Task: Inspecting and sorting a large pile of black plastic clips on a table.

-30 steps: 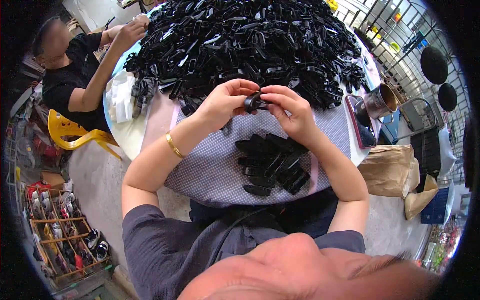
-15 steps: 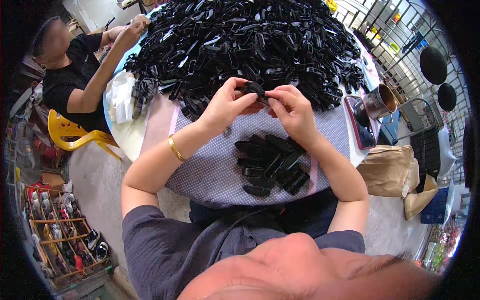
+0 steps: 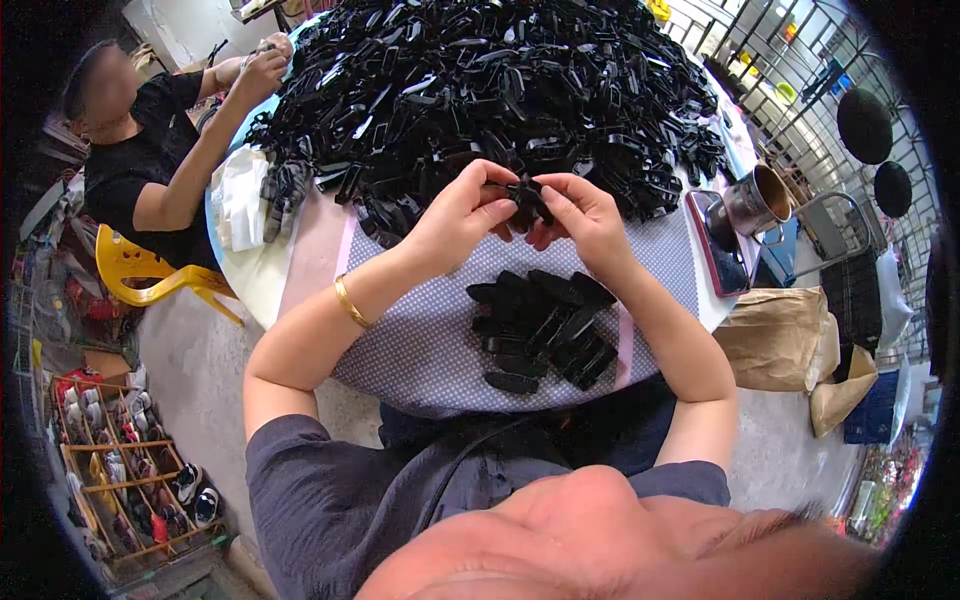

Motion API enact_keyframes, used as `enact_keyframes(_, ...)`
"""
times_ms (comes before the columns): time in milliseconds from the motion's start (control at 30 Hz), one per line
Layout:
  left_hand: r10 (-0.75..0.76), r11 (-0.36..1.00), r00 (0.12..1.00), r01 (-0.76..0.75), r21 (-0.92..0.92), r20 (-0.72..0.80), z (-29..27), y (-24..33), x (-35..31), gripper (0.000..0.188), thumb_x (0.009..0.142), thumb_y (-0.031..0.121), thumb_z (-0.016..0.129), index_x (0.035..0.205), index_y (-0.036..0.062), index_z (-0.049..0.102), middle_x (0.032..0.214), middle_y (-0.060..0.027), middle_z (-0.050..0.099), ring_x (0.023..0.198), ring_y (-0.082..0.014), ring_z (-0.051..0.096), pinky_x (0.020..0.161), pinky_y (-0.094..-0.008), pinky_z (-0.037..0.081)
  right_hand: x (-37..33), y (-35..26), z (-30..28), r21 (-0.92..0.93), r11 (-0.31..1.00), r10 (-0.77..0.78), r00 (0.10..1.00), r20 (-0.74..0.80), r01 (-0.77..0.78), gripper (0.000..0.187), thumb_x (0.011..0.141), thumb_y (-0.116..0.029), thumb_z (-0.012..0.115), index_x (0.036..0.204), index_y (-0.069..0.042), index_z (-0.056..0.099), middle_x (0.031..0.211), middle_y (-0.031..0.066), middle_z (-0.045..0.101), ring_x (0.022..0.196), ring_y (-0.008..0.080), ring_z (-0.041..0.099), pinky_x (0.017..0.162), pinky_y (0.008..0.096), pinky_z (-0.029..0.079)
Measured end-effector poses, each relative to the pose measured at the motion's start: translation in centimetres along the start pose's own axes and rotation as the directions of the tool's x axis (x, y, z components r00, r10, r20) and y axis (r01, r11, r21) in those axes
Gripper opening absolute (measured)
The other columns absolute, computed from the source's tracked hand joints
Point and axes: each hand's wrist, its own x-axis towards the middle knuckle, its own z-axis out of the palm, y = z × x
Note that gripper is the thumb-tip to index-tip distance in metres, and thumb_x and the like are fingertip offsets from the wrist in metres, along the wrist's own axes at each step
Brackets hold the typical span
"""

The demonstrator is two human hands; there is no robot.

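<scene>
A round bench (image 3: 254,285), partly covered by a dotted grey cloth (image 3: 400,345), carries a large black heap (image 3: 480,90) and a smaller pile (image 3: 540,330). A shoe rack (image 3: 125,480) stands on the floor (image 3: 200,370). The left hand (image 3: 462,218) and right hand (image 3: 590,220) pinch one black piece (image 3: 529,203) between their fingers, near the heap's front edge. Fingers partly cover it, so its direction and long axis cannot be told.

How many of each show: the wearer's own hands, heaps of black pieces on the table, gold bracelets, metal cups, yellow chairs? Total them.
Hands: 2 (left hand, right hand)
Heaps: 2 (large heap, small heap)
Gold bracelet: 1
Metal cup: 1
Yellow chair: 1
Total: 7
</scene>
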Motion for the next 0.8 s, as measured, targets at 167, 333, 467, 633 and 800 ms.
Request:
enact_keyframes(167, -0.087, 0.959, 0.995, 0.073, -0.273, -0.04, 0.2, -0.6, 0.2, 0.018, 0.091, 0.004, 0.047, 0.107, -0.0022, 0.048, 0.097, -0.0089, 0.058, 0.086, -0.0159, 0.06, 0.079, -0.0311, 0.053, -0.1, -0.1, 0.3, 0.007, 1.0, 0.009, 1.0, 0.012, -0.009, 0.024, 0.093, -0.012, 0.047, 0.112, 0.002, 0.053, 0.085, 0.0091, 0.063, 0.067, 0.0165, 0.064, 0.058, 0.0271, 0.054)
enact_keyframes(333, -0.04, 0.938, 0.997, 0.012, -0.345, -0.073, 1.0, -0.4, -0.4, 0.029, 0.088, 0.003, 0.05, 0.117, -0.0011, 0.05, 0.101, -0.0087, 0.059, 0.089, -0.0168, 0.06, 0.082, -0.0317, 0.052, -0.4, 0.5, 0.8, -0.159, 0.982, -0.101, 0.995, -0.008, 0.098, 0.021, 0.093, -0.009, 0.046, 0.11, 0.002, 0.052, 0.086, 0.0083, 0.062, 0.068, 0.0149, 0.063, 0.059, 0.0256, 0.053)
enact_keyframes(467, -0.03, 0.919, 0.999, 0.016, -0.393, -0.03, 1.2, -0.1, -0.8, 0.034, 0.087, 0.002, 0.051, 0.121, -0.0005, 0.048, 0.104, -0.0091, 0.059, 0.09, -0.0167, 0.06, 0.083, -0.0312, 0.052, -0.4, 0.5, 0.8, -0.284, 0.938, -0.211, 0.977, -0.019, 0.197, 0.019, 0.093, -0.007, 0.045, 0.108, 0.003, 0.052, 0.084, 0.0074, 0.061, 0.065, 0.0123, 0.061, 0.057, 0.0234, 0.051)
enact_keyframes(633, -0.046, 0.978, 0.999, 0.051, -0.202, 0.026, -0.1, -0.1, -0.1, 0.037, 0.084, 0.003, 0.057, 0.12, -0.0006, 0.048, 0.092, -0.0059, 0.059, 0.075, -0.0104, 0.057, 0.067, -0.0236, 0.05, -0.5, 0.2, 0.9, -0.312, 0.913, -0.288, 0.957, -0.029, 0.265, 0.018, 0.092, -0.004, 0.046, 0.108, 0.002, 0.053, 0.085, 0.0063, 0.059, 0.063, 0.0107, 0.06, 0.055, 0.0218, 0.05)
enact_keyframes(800, -0.023, 0.994, 0.997, 0.015, -0.108, -0.079, 0.2, -0.3, -0.1, 0.034, 0.082, 0.003, 0.06, 0.114, -0.0003, 0.05, 0.087, -0.0046, 0.058, 0.068, -0.0087, 0.055, 0.061, -0.0213, 0.047, -0.3, 0.4, 1.4, -0.398, 0.841, -0.366, 0.927, 0.078, 0.366, 0.014, 0.089, 0.001, 0.049, 0.098, 0.005, 0.058, 0.102, 0.0087, 0.054, 0.065, 0.0112, 0.06, 0.055, 0.0209, 0.049)
